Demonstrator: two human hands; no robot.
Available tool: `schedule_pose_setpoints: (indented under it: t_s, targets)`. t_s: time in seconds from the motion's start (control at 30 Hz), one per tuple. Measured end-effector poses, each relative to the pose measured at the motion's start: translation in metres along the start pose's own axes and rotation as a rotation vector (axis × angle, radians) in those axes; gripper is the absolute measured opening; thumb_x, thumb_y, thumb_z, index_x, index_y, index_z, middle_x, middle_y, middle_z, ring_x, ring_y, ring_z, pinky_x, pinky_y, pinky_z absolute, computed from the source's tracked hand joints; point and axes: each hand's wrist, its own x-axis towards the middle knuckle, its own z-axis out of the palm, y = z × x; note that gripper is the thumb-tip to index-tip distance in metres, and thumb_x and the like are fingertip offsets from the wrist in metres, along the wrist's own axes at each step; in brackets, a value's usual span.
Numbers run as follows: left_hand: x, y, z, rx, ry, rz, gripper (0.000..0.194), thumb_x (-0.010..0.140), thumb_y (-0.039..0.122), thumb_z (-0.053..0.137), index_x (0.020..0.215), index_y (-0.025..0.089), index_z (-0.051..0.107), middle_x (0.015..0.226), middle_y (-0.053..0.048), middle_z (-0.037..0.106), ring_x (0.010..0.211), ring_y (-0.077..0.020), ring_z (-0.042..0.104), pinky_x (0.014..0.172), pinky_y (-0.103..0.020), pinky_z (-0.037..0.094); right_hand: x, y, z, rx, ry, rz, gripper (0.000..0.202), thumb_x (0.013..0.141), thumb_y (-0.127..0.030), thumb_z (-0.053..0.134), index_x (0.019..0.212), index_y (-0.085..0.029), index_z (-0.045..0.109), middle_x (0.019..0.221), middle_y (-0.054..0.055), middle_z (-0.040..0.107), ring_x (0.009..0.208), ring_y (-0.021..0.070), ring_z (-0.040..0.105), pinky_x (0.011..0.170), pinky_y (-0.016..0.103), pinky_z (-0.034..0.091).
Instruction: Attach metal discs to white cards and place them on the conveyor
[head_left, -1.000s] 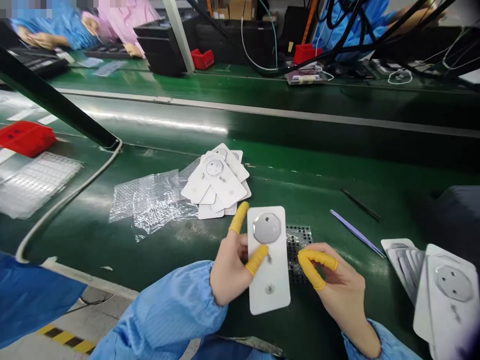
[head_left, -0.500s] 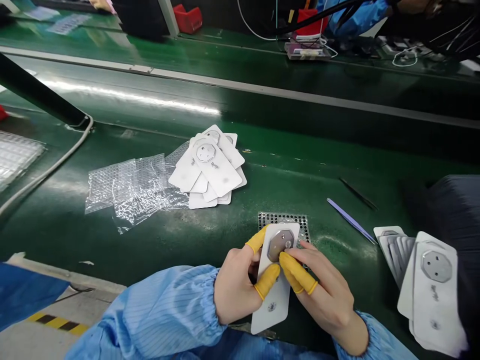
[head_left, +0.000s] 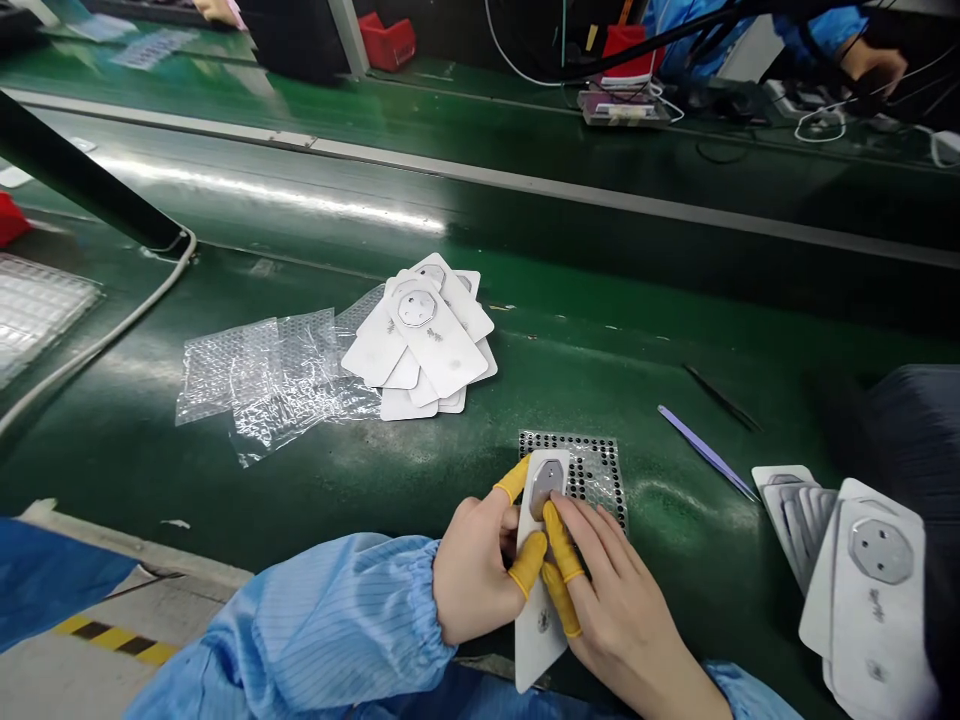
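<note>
A white plate (head_left: 541, 625) with rounded corners and a grey octagonal inset stands tilted near the bench's front edge. My left hand (head_left: 484, 570), in yellow finger cots, grips it by its left side between thumb and fingers. Against the lower part of the inset press the cot-covered fingertips of my right hand (head_left: 611, 575), closed at the plate's right side; anything small under them is hidden. Just behind lies a clear sheet of black dots (head_left: 600, 470), partly covered by the plate and my right hand.
Similar white plates (head_left: 442, 350) are piled on bubble wrap (head_left: 277, 380) left of centre. More plates (head_left: 877, 610) lie at right, beside a dark block (head_left: 915, 430). Purple tweezers (head_left: 705, 452) and dark tweezers (head_left: 721, 397) rest nearby. Across the bench, another person's hand (head_left: 874, 65) shows.
The plate has turned more edge-on and shifted slightly left. My right hand has moved left with it, its fingertips now pressed on the inset. More of the dotted sheet shows.
</note>
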Motion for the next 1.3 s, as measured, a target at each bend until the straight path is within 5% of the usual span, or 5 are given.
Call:
schedule_pose_setpoints:
  t_s: [0.23,0.4,0.53,1.1,1.3]
  targets:
    - [0.005,0.011,0.000,-0.304,-0.098,-0.035,0.056,0.083,0.033,0.062,0.131,0.015,0.040,0.073,-0.005,0.068,0.058,-0.0155,0.063,0.053,-0.024,0.050,-0.002,0.019,-0.006,0.572,0.185,0.245,0.039,0.086,-0.006,0.045,0.123,-0.014,0.054,0.127,0.016,0.051,0.118,0.0258,0.051,0.094,0.043,0.051]
    - [0.005,0.024,0.000,-0.523,-0.127,-0.094,0.053,0.080,0.034,0.069,0.124,0.015,0.045,0.077,-0.006,0.069,0.065,-0.0159,0.066,0.059,-0.024,0.053,0.003,0.022,-0.006,0.947,0.472,0.664,0.042,0.087,-0.015,0.055,0.127,-0.028,0.053,0.127,0.006,0.058,0.114,0.0207,0.058,0.091,0.034,0.055]
    - [0.008,0.026,0.001,-0.545,-0.154,-0.120,0.041,0.077,0.038,0.072,0.105,0.012,0.058,0.082,-0.008,0.068,0.068,-0.0149,0.064,0.062,-0.024,0.053,0.007,0.018,-0.002,1.192,0.395,0.743,0.031,0.083,-0.020,0.064,0.113,-0.027,0.063,0.089,0.002,0.074,0.068,0.0141,0.070,0.059,0.022,0.060]
    - [0.017,0.025,-0.006,-0.414,-0.154,-0.225,0.044,0.068,0.046,0.076,0.085,0.007,0.064,0.072,-0.008,0.066,0.057,-0.0138,0.060,0.052,-0.025,0.051,0.010,0.019,-0.009,0.972,0.372,0.726,0.018,0.081,-0.026,0.066,0.098,-0.022,0.069,0.073,0.000,0.074,0.055,0.0138,0.068,0.048,0.020,0.058]
    - [0.028,0.034,-0.039,-0.427,0.257,-0.058,0.032,0.066,0.034,0.080,0.083,0.011,0.064,0.067,-0.003,0.068,0.053,-0.0135,0.062,0.047,-0.021,0.051,-0.013,0.048,0.013,0.355,0.189,0.577,0.045,0.084,-0.033,0.063,0.127,-0.022,0.053,0.146,0.013,0.038,0.136,0.0358,0.031,0.104,0.066,0.032]
